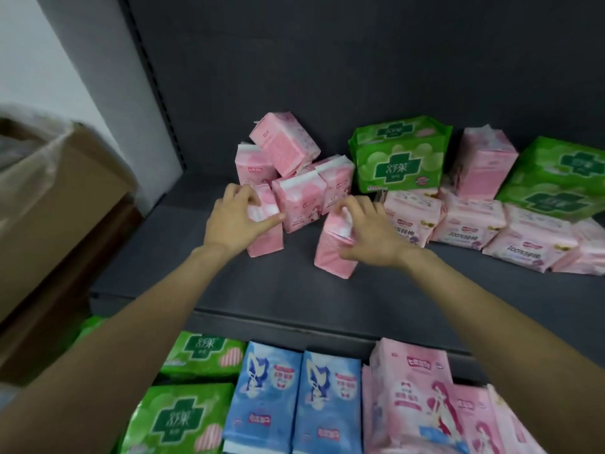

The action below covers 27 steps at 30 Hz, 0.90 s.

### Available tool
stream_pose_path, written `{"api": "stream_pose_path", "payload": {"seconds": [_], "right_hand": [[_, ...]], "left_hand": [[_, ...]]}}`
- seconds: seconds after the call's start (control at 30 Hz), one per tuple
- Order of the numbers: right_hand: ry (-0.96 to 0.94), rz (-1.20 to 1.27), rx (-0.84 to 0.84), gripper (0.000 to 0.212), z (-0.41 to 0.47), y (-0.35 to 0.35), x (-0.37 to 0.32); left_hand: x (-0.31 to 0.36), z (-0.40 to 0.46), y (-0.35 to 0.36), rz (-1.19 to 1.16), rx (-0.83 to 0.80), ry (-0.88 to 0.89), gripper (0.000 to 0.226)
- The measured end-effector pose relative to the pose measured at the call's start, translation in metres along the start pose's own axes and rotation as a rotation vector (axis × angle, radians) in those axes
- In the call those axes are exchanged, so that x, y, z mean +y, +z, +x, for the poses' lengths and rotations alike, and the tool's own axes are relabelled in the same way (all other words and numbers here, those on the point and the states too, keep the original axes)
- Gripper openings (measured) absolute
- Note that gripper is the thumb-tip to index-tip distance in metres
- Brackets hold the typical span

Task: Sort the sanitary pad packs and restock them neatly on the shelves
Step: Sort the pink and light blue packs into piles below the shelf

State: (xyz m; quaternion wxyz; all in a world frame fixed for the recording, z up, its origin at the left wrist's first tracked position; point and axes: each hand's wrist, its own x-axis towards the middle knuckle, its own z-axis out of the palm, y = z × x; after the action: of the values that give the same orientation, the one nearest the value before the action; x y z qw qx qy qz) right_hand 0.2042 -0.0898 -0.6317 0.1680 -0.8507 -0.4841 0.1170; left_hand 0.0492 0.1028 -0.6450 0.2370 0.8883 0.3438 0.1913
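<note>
Across the middle of the view a dark grey shelf (327, 290) is seen, backed by a dark panel (327, 60); a white wall (39, 60) is seen at the far left, and a brown cardboard box (65, 198) with clear plastic lining is placed beside the shelf's left end. At the back of the shelf a loose heap of small pink packs (288, 165) is piled, one tilted on top of the others; to its right an upright green pack (399, 155) is stood, with a second green pack (556, 178) laid over a row of pale pink flat packs (468, 221), and another pink pack (484, 162) is set upright between the two green ones. On the lower shelf green packs (183, 417), two blue packs (294, 398) and pink illustrated packs (419, 394) are laid side by side. The left hand (239, 217) is curled round the top of an upright pink pack (265, 237), which is stood on the shelf just in front of the heap; the right hand (370, 231) is closed round the top of a second upright pink pack (334, 253), which is stood nearer the shelf's front edge, apart from the first and just left of the pale pink row.
</note>
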Motion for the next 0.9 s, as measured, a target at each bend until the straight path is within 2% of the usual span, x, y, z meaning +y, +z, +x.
{"api": "stream_pose_path", "payload": {"seconds": [0.07, 0.1, 0.2, 0.23, 0.33, 0.37, 0.43, 0.6, 0.7, 0.77, 0.8, 0.9], "right_hand": [[-0.083, 0.086, -0.060, 0.099, -0.023, -0.008, 0.023], [-0.080, 0.089, -0.077, 0.105, -0.033, -0.012, 0.034], [0.032, 0.066, -0.137, 0.090, -0.055, -0.020, 0.056], [0.075, 0.086, -0.147, 0.083, -0.060, -0.020, 0.059], [0.168, 0.189, -0.126, 0.067, -0.066, -0.019, 0.058], [0.193, 0.207, -0.106, 0.065, -0.066, -0.018, 0.056], [0.225, 0.200, -0.071, 0.067, -0.066, -0.015, 0.052], [0.299, 0.058, -0.105, 0.103, -0.061, -0.006, 0.041], [0.435, 0.019, -0.130, 0.106, -0.053, -0.007, 0.033], [0.504, -0.074, -0.142, 0.104, -0.049, -0.004, 0.027], [0.524, -0.123, -0.145, 0.103, -0.048, -0.001, 0.022], [0.553, -0.177, -0.129, 0.106, -0.041, 0.004, 0.007]], "left_hand": [[0.000, -0.013, 0.001, -0.050, 0.076, 0.013, 0.061], [0.002, -0.020, 0.001, -0.089, 0.099, 0.029, 0.070], [0.003, -0.038, -0.003, -0.102, 0.003, 0.094, 0.102], [0.000, -0.046, -0.002, -0.081, -0.040, 0.107, 0.099], [-0.006, -0.067, -0.001, -0.095, -0.066, 0.095, 0.062], [-0.006, -0.073, -0.001, -0.110, -0.090, 0.059, 0.056], [-0.002, -0.081, 0.000, -0.128, -0.157, 0.000, 0.066], [0.028, -0.070, 0.001, -0.131, -0.118, -0.174, 0.101], [0.042, -0.052, 0.003, 0.055, -0.233, -0.318, 0.116], [0.044, -0.046, 0.004, 0.192, -0.331, -0.352, 0.109], [0.043, -0.046, 0.005, 0.189, -0.348, -0.356, 0.103], [0.030, -0.053, 0.000, -0.024, -0.305, -0.295, 0.087]]}}
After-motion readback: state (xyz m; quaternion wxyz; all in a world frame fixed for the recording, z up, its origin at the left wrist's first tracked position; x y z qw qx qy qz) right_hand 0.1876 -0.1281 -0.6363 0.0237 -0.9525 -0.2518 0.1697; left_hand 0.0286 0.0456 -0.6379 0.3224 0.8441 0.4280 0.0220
